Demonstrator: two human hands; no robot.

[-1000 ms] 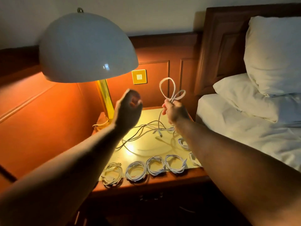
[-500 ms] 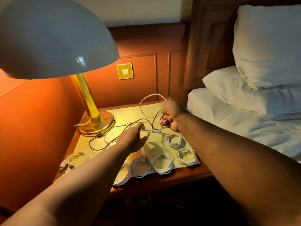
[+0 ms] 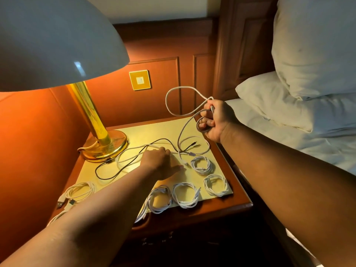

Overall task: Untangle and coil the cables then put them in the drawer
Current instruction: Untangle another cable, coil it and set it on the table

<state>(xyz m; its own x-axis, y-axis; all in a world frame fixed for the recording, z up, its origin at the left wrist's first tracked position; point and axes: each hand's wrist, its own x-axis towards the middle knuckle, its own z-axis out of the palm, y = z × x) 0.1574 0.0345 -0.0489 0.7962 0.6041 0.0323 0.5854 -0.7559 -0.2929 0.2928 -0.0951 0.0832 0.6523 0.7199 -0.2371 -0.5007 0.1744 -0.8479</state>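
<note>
Our right hand [image 3: 215,120] grips a looped white cable [image 3: 180,101] at frame centre, our left hand [image 3: 161,163] rests flat-fingered on loose cables [image 3: 134,151] across the lamplit desk [image 3: 238,201], coiled cables [image 3: 185,195] along its lower edge, the bed [image 3: 289,128] at right.

Lamp [image 3: 96,132] blocks my ten o'clock; coiled cables [image 3: 185,195] crowd six; bare tabletop [image 3: 154,132] lies open at twelve.

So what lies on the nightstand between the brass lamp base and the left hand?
In the head view, loose loops of white cable and thin black cable sprawl between the brass lamp base and the left hand.
</note>
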